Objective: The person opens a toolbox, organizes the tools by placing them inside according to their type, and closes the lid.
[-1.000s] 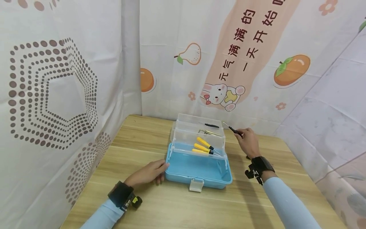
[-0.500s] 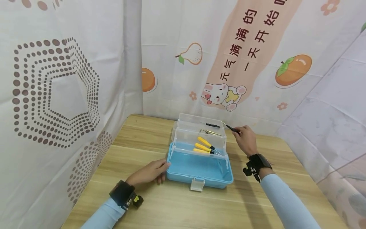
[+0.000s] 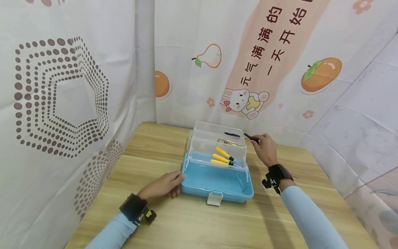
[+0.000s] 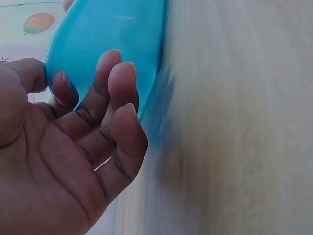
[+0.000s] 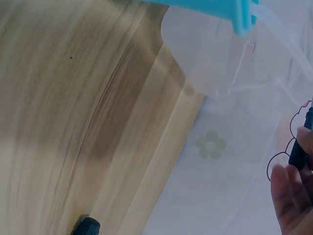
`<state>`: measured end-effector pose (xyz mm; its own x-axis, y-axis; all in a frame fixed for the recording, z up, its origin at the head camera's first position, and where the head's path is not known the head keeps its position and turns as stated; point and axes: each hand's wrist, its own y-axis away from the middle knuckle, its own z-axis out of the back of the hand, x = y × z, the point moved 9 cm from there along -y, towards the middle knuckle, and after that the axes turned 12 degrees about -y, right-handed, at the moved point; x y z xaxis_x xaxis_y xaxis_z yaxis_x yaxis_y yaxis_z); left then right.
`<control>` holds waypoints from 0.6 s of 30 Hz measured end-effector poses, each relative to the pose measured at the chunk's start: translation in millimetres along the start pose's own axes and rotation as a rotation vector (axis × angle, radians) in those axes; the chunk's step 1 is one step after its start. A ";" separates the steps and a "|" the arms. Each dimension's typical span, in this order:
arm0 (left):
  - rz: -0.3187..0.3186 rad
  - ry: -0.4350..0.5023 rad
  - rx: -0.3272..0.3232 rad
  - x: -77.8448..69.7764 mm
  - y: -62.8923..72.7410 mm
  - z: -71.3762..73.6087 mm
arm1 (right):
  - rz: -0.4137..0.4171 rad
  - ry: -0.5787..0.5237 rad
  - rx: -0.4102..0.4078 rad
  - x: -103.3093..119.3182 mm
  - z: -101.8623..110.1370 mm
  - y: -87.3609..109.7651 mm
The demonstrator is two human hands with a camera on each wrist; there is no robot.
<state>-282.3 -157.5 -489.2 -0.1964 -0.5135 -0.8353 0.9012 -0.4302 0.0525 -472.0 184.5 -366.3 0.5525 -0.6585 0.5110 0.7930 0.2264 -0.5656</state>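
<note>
A light blue toolbox sits with its clear lid back and its stepped clear trays spread. My left hand grips its left rim, thumb on top and the index finger against the outer wall; the other fingers curl loosely nearby. My right hand pinches the handle of a black screwdriver, its thin shaft pointing left over the upper tray's right end. In the right wrist view, fingertips hold the black handle. Inside that upper tray lies another black-handled tool.
Several yellow-handled screwdrivers lie in the lower tray, and brass-coloured pieces in the middle one. A white latch hangs at the front. Another dark handle rests on the wooden table. Printed curtains stand behind.
My right hand has moved left and slightly up with the screwdriver, bringing the tip over the upper tray. My left hand stays on the toolbox rim.
</note>
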 end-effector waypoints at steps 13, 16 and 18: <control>0.003 -0.001 0.009 0.6 -0.7 0.2 | -0.002 -0.031 0.023 8.9 -10.9 -8.7; 0.001 -0.002 0.010 0.3 -0.6 0.4 | 0.001 -0.036 0.028 12.7 -12.6 -11.7; -0.001 0.003 0.012 -0.2 -0.3 0.6 | 0.008 -0.032 0.033 14.8 -14.3 -13.5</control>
<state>-282.8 -157.7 -488.7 -0.1962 -0.5109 -0.8370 0.8964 -0.4394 0.0581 -478.2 161.4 -360.4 0.5665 -0.6331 0.5275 0.7962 0.2554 -0.5485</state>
